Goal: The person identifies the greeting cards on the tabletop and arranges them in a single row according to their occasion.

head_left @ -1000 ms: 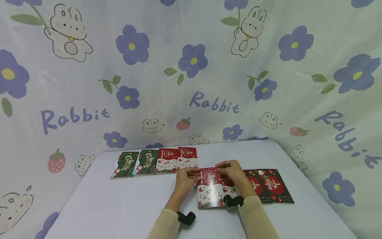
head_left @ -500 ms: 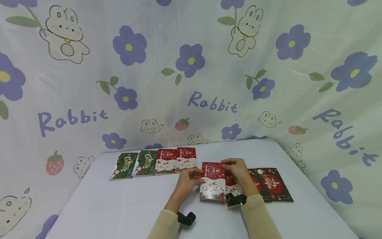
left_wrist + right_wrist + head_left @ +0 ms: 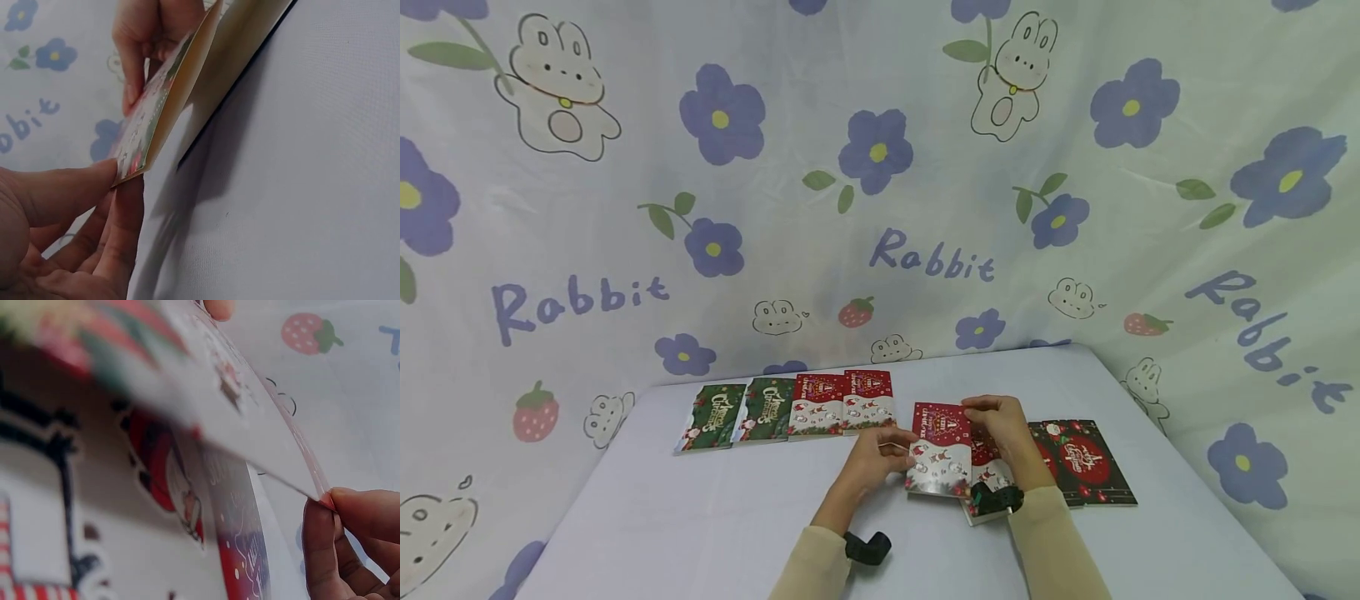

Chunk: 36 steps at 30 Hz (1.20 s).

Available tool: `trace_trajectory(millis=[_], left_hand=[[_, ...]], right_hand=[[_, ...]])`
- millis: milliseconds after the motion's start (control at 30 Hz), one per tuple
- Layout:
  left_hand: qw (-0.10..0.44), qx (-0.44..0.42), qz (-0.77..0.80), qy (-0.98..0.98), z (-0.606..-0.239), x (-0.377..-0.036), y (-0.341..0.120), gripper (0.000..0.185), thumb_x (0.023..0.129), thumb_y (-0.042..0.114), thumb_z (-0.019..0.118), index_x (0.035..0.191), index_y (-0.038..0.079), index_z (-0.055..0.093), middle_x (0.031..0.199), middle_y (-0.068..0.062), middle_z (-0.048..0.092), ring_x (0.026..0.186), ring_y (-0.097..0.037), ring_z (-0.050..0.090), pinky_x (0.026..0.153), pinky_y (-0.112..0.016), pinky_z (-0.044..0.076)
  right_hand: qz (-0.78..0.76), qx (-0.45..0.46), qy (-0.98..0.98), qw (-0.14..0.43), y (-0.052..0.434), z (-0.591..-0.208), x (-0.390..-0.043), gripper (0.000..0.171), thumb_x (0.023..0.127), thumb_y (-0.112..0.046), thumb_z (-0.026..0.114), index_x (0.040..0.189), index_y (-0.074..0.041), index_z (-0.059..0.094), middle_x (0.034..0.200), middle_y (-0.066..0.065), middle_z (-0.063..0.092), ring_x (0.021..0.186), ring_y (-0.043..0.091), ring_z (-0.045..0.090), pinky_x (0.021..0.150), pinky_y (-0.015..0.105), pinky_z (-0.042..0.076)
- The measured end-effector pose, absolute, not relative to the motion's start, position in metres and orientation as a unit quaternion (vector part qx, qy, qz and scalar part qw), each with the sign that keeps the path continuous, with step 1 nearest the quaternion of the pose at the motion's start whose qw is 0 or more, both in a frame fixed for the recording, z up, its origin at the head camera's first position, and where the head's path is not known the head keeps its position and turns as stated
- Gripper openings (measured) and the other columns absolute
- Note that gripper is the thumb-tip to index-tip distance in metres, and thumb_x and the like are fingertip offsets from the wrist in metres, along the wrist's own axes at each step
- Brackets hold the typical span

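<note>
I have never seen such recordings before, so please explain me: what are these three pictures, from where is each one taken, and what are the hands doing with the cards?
No machine works here: a person uses two bare hands. The wide picture comes from a camera worn on the head, looking forward and down. The two close pictures come from small cameras strapped on the wrists.

On the table, covered with a pale cloth, a row of four Christmas cards lies at the far left: two green, two red and white. Dark cards with red circles lie at the right.

The left hand and the right hand together hold one red and white card, lifted at an angle above another card under it. In the left wrist view, thumb and fingers pinch the card's corner.
</note>
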<state>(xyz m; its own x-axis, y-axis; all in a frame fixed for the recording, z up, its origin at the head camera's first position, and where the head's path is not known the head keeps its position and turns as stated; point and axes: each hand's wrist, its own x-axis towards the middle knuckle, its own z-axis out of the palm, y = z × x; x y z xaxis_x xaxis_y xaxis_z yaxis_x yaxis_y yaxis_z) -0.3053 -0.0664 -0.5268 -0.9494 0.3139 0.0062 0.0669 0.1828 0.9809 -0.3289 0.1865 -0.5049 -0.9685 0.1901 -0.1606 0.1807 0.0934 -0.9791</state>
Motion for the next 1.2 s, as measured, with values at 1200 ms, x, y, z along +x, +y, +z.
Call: trace_trajectory(millis=[1200], left_hand=[[-0.010, 0.052, 0.679, 0.732, -0.521, -0.315, -0.087, 0.033, 0.085, -0.014, 0.077, 0.117, -0.009, 0.074, 0.108, -0.022, 0.074, 0.090, -0.019, 0.068, 0.073, -0.019, 0.057]], right_hand=[[0.697, -0.010, -0.716, -0.044, 0.163, -0.507, -0.330, 0.035, 0.094, 0.006, 0.073, 0.128, 0.005, 0.068, 0.107, 0.020, 0.070, 0.086, 0.023, 0.073, 0.080, 0.034, 0.062]])
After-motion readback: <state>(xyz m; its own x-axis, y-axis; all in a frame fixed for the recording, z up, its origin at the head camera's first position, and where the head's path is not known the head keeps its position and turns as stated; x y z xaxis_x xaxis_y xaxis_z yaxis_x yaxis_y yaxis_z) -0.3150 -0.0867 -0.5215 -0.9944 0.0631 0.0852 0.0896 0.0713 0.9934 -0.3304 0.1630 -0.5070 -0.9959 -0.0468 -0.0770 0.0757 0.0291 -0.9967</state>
